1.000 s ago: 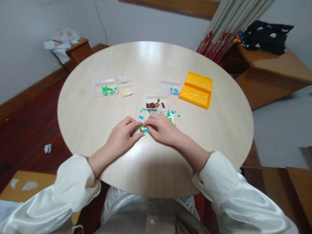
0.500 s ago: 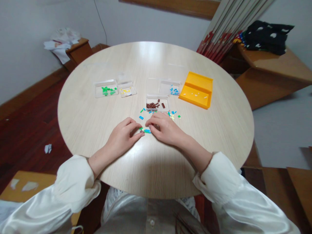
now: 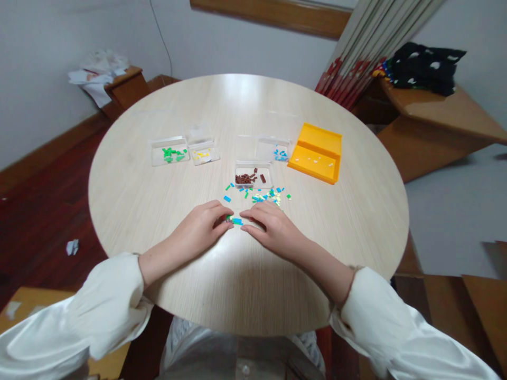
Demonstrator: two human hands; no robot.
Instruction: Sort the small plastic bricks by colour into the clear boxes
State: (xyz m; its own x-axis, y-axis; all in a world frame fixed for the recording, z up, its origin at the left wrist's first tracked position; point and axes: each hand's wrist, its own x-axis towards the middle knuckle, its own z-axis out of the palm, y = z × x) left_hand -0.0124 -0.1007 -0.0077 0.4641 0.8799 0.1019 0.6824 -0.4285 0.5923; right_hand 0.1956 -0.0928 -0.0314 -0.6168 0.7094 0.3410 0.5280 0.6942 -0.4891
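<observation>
A small assembly of toy building bricks (image 3: 237, 221), green, blue and pale, is low over the table in front of me. My left hand (image 3: 206, 221) grips its left end between thumb and fingers. Just off its right end is my right hand (image 3: 273, 224), thumb and fingers apart with nothing visible between them; whether a fingertip brushes the bricks I cannot tell. Beyond my right hand lie loose blue, green and pale yellow bricks (image 3: 261, 198). A single blue brick (image 3: 227, 199) lies beyond my left fingers.
Behind the loose bricks stands a clear box of brown bricks (image 3: 245, 179). Farther back are clear boxes with green bricks (image 3: 172, 154), yellow bricks (image 3: 203, 154) and blue bricks (image 3: 281, 153). An open yellow case (image 3: 317, 169) with white bits is at the right on the round table (image 3: 245, 290).
My right hand has drawn back slightly from the brick assembly, its fingers spreading from its right end, uncovering more loose bricks. My left hand keeps its grip. The view has shifted a little.
</observation>
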